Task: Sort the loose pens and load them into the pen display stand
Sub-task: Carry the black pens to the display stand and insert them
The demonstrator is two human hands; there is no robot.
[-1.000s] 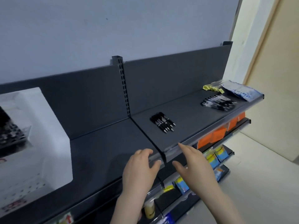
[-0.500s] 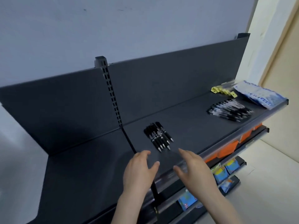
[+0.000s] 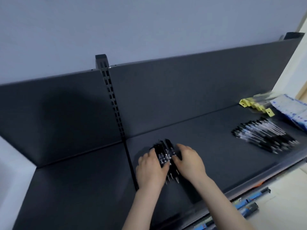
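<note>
Two hands are on the one small bundle of black pens (image 3: pixel 164 152), which lies on the dark shelf (image 3: pixel 216 163) just right of the line of the slotted post (image 3: pixel 111 97), tips pointing toward me. I have the left hand (image 3: pixel 150 169) cupped against the bundle's left side with its thumb laid across the barrels. The right hand (image 3: pixel 189 161) presses in from the right with fingers curled round the far end, so both are clamped on the pens, squeezing them together. The pens look to be resting on the shelf rather than lifted, though I cannot be sure from this angle. I read this as the gathering step: one sorted group being squared up for carrying. A larger pile of pens (image 3: pixel 264 138) lies well apart to the right, blurred, near yellow-tagged packets (image 3: pixel 254 106) and a blue-and-white packet (image 3: pixel 294 113) at the shelf's end. The display stand is not in sight from here, so none of the loading shows as done. Next I would need to tighten the hold evenly so no barrel slides out of the middle. Then I would lift the bundle clear with all tips facing one way and find the stand before moving off. The smooth round barrels will likely roll against each other, so a loose squeeze could spill them along the shelf or over its front edge.
</note>
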